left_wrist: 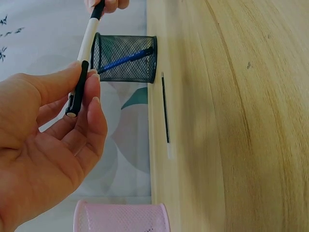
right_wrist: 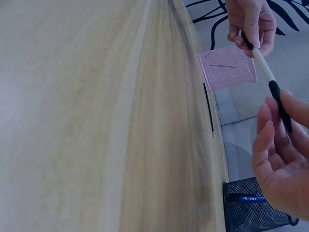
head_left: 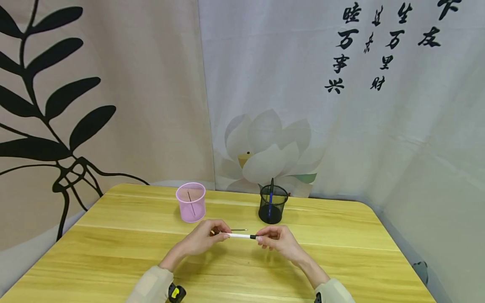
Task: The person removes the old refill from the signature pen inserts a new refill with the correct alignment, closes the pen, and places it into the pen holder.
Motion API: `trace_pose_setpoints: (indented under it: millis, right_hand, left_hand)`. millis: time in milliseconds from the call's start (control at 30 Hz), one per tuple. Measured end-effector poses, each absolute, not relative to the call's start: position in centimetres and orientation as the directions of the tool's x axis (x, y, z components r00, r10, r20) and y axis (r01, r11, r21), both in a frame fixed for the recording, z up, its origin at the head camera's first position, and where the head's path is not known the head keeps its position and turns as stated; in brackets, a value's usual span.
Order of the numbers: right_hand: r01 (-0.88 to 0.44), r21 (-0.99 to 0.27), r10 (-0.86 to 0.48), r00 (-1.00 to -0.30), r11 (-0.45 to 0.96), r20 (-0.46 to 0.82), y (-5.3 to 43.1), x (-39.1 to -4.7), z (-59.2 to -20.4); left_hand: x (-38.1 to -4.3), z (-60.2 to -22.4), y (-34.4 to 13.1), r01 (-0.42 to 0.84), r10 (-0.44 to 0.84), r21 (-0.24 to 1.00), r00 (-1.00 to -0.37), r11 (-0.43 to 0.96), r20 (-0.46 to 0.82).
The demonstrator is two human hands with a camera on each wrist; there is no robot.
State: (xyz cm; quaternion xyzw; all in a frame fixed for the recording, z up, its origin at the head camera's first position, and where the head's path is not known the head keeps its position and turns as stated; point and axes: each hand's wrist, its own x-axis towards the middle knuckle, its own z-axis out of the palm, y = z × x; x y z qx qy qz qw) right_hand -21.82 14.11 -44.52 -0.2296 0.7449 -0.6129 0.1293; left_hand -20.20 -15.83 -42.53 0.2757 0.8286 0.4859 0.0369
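A white pen (head_left: 240,236) with black ends is held level above the table between both hands. My left hand (head_left: 204,237) pinches its black clip end between thumb and fingers; the clip shows in the left wrist view. At the other end, my right hand (head_left: 279,242) pinches the black section with thumb and fingertips. In the right wrist view this end of the pen (right_wrist: 280,104) narrows to a point. Behind the pen, a thin dark pen refill (left_wrist: 166,111) lies on the table, apart from both hands.
A pink mesh cup (head_left: 185,213) with a thin dark stick in it stands at the back, left of centre. To its right is a black mesh cup (head_left: 279,212) holding a blue pen (head_left: 270,197). A printed curtain (head_left: 170,105) hangs behind the wooden table (head_left: 125,235).
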Motion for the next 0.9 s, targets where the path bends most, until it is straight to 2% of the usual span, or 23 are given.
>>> trace_pose_setpoints:
  millis: [533,900]
  right_hand:
    - [-0.164,-0.979,-0.528,-0.846,0.122,0.076,13.97,-21.98,-44.88]
    - [-0.110,-0.982,-0.495,-0.869,0.151,0.022,13.92,-21.87,-44.63]
  left_hand:
    - [-20.12,-42.37,-15.73,0.430,0.496,0.821,-0.842,0.376,0.214]
    - [-19.99,-42.29,-15.77,0.418,0.486,0.826,-0.849,0.377,0.208]
